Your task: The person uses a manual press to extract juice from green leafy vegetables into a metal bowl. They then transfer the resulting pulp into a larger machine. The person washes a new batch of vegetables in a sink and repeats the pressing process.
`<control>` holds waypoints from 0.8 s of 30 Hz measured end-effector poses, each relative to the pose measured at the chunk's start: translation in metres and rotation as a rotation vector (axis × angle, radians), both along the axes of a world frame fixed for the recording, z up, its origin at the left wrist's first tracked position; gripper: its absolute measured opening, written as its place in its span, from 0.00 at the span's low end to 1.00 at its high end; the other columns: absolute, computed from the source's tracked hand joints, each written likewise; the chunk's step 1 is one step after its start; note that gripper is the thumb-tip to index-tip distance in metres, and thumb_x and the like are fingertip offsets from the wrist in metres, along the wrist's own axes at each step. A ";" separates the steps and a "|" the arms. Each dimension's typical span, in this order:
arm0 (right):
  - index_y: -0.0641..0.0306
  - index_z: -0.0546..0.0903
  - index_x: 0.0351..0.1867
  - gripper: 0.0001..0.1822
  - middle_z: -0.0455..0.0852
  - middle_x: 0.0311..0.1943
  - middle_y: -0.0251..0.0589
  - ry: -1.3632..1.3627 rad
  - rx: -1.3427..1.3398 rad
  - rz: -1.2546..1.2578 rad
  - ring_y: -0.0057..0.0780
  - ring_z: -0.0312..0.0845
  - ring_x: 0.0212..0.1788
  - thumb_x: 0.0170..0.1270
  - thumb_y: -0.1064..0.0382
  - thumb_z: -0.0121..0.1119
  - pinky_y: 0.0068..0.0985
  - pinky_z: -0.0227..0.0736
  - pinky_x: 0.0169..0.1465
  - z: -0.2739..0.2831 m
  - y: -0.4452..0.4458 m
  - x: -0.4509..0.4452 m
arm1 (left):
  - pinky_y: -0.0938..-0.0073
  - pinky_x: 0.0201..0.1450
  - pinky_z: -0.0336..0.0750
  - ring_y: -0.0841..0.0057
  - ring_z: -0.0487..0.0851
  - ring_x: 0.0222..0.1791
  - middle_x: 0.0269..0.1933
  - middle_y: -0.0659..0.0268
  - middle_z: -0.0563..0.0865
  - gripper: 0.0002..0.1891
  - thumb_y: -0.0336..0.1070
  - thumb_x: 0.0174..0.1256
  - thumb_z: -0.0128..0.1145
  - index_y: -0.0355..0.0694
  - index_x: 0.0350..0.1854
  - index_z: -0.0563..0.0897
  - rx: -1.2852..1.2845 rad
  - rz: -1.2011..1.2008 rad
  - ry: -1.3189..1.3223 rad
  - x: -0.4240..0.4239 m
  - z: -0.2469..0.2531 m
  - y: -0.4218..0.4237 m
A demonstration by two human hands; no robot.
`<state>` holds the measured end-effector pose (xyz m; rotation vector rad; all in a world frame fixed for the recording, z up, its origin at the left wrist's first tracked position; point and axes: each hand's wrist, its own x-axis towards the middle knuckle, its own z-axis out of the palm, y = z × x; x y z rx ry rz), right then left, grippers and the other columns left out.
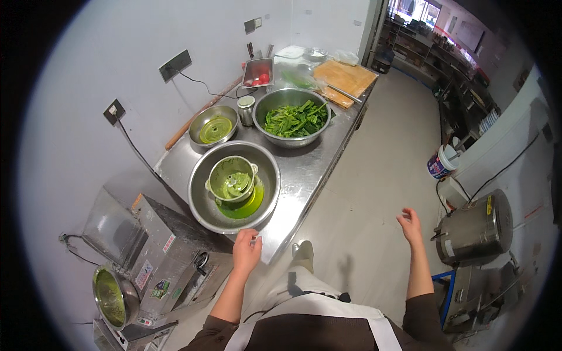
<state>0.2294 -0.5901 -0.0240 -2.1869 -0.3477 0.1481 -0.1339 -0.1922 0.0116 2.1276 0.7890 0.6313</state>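
My left hand (247,250) is just in front of the near rim of a large steel bowl (196,206), fingers loosely bent; whether it touches the rim is unclear. Inside that bowl stands a metal grinder cup (212,186) with green paste around its blade, and green liquid (252,205) pools beside it. My right hand (410,224) hangs over the floor at the right, holding nothing, fingers slightly curled and apart. Farther back on the steel table sits a bowl of cut leafy greens (296,118). A smaller steel bowl (195,126) holds a round lid smeared green.
A metal jar (246,112), a steel pan (274,74) of tomatoes and wooden boards (342,79) stand on the table (298,175). At the lower left is a steel machine (167,259) beside a green-coated bowl (127,294). A steel drum (474,230) and bucket (441,162) are right.
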 end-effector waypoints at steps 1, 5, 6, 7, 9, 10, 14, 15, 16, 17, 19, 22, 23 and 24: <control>0.66 0.75 0.53 0.23 0.82 0.50 0.46 0.014 0.100 0.026 0.34 0.80 0.48 0.57 0.62 0.66 0.32 0.76 0.50 0.009 0.036 0.013 | 0.71 0.36 0.78 0.66 0.81 0.37 0.42 0.58 0.80 0.08 0.28 0.57 0.60 0.35 0.38 0.80 0.029 0.005 -0.027 0.017 -0.001 0.009; 0.65 0.74 0.56 0.27 0.79 0.53 0.45 0.137 0.039 0.285 0.36 0.76 0.53 0.56 0.60 0.68 0.31 0.73 0.54 0.016 0.129 0.007 | 0.77 0.34 0.78 0.70 0.82 0.37 0.44 0.58 0.80 0.08 0.25 0.59 0.59 0.33 0.41 0.80 -0.067 0.024 -0.154 0.084 0.017 0.029; 0.65 0.73 0.57 0.29 0.78 0.54 0.46 0.110 -0.010 0.350 0.36 0.75 0.54 0.55 0.58 0.69 0.31 0.72 0.55 0.018 0.146 0.014 | 0.77 0.34 0.78 0.71 0.82 0.37 0.44 0.58 0.80 0.08 0.25 0.59 0.59 0.33 0.41 0.80 -0.097 0.029 -0.156 0.093 0.014 0.035; 0.65 0.73 0.58 0.31 0.77 0.55 0.46 0.081 -0.059 0.416 0.37 0.74 0.56 0.54 0.57 0.70 0.32 0.71 0.56 0.018 0.160 0.023 | 0.77 0.34 0.78 0.72 0.82 0.37 0.45 0.59 0.81 0.08 0.26 0.60 0.59 0.33 0.42 0.81 -0.127 0.035 -0.158 0.103 0.013 0.040; 0.65 0.71 0.60 0.35 0.75 0.57 0.49 0.020 -0.105 0.504 0.39 0.72 0.57 0.51 0.54 0.71 0.33 0.70 0.57 0.020 0.180 0.044 | 0.77 0.33 0.77 0.73 0.82 0.37 0.44 0.59 0.81 0.08 0.27 0.60 0.59 0.34 0.41 0.81 -0.218 0.053 -0.172 0.124 0.016 0.045; 0.66 0.70 0.61 0.37 0.74 0.57 0.50 -0.012 -0.095 0.530 0.41 0.71 0.58 0.51 0.53 0.72 0.33 0.70 0.58 0.024 0.199 0.068 | 0.77 0.33 0.77 0.73 0.82 0.36 0.42 0.60 0.82 0.08 0.27 0.60 0.60 0.35 0.41 0.81 -0.205 0.061 -0.166 0.132 0.020 0.048; 0.69 0.66 0.64 0.43 0.69 0.62 0.55 -0.185 -0.088 0.693 0.48 0.64 0.63 0.49 0.51 0.72 0.38 0.62 0.66 0.067 0.296 0.158 | 0.76 0.34 0.77 0.74 0.82 0.31 0.38 0.61 0.83 0.07 0.28 0.62 0.59 0.37 0.42 0.82 -0.258 0.162 -0.133 0.152 0.013 0.055; 0.70 0.66 0.65 0.44 0.68 0.63 0.57 -0.262 -0.082 0.754 0.50 0.62 0.65 0.49 0.51 0.72 0.39 0.59 0.68 0.076 0.326 0.179 | 0.77 0.33 0.76 0.75 0.82 0.30 0.37 0.61 0.83 0.07 0.28 0.62 0.59 0.37 0.42 0.82 -0.241 0.210 -0.129 0.155 0.007 0.056; 0.72 0.64 0.65 0.46 0.66 0.64 0.57 -0.287 -0.102 0.806 0.51 0.60 0.66 0.49 0.49 0.72 0.39 0.57 0.69 0.089 0.361 0.197 | 0.77 0.33 0.76 0.76 0.82 0.30 0.36 0.61 0.83 0.07 0.28 0.62 0.59 0.37 0.41 0.82 -0.220 0.268 -0.122 0.157 0.002 0.058; 0.73 0.63 0.66 0.47 0.64 0.66 0.58 -0.316 -0.126 0.854 0.52 0.58 0.68 0.49 0.48 0.72 0.39 0.55 0.70 0.098 0.392 0.212 | 0.77 0.33 0.76 0.77 0.81 0.29 0.36 0.61 0.83 0.06 0.29 0.63 0.59 0.36 0.41 0.82 -0.203 0.320 -0.117 0.162 -0.001 0.058; 0.74 0.59 0.68 0.53 0.61 0.68 0.61 -0.322 -0.187 0.936 0.53 0.54 0.70 0.47 0.45 0.72 0.38 0.53 0.72 0.094 0.453 0.242 | 0.80 0.33 0.74 0.81 0.80 0.30 0.33 0.64 0.83 0.05 0.28 0.63 0.59 0.35 0.39 0.83 -0.313 0.461 -0.110 0.176 0.003 0.053; 0.78 0.49 0.71 0.67 0.51 0.71 0.67 -0.316 -0.461 1.021 0.55 0.44 0.74 0.38 0.36 0.74 0.38 0.45 0.75 0.041 0.537 0.290 | 0.82 0.35 0.73 0.83 0.78 0.30 0.32 0.68 0.81 0.04 0.26 0.64 0.58 0.34 0.39 0.83 -0.410 0.651 -0.179 0.203 -0.005 0.040; 0.78 0.47 0.71 0.69 0.49 0.71 0.66 -0.284 -0.588 1.026 0.54 0.43 0.75 0.37 0.35 0.74 0.38 0.44 0.75 0.027 0.555 0.293 | 0.82 0.36 0.73 0.83 0.77 0.30 0.32 0.68 0.82 0.04 0.26 0.64 0.58 0.34 0.39 0.83 -0.393 0.688 -0.165 0.213 -0.001 0.032; 0.78 0.45 0.71 0.71 0.47 0.72 0.66 -0.262 -0.715 1.026 0.54 0.41 0.75 0.36 0.33 0.74 0.39 0.42 0.75 0.017 0.571 0.294 | 0.82 0.36 0.72 0.83 0.77 0.30 0.32 0.68 0.82 0.04 0.26 0.64 0.58 0.34 0.39 0.83 -0.375 0.722 -0.157 0.226 0.005 0.025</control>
